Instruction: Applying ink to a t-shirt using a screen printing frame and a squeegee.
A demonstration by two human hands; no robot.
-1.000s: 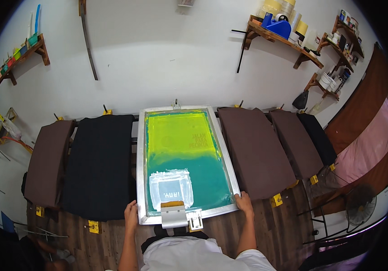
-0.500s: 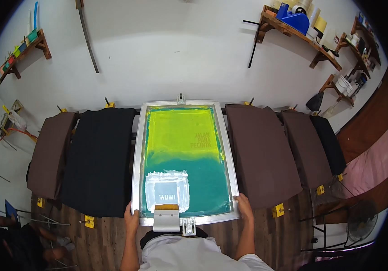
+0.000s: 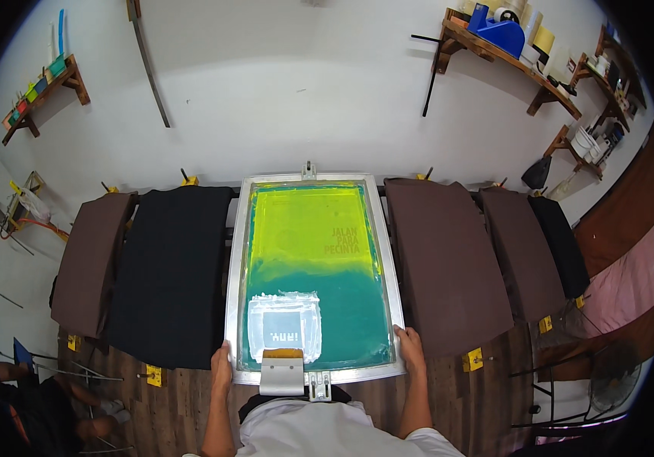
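Presently, screen frame (image 3: 236, 297): seen between the black board (image 3: 171, 278) and the brown board (image 3: 453, 270), with a squeegee (image 3: 282, 375) set across its lower edge.
Left hand (image 3: 221, 367): closed on the frame's left edge, near the lower corner.
Right hand (image 3: 411, 350): closed on the right edge, similarly low.
Change: viewpoint slightly shifted; both grips kept, so steadiness is suggested.
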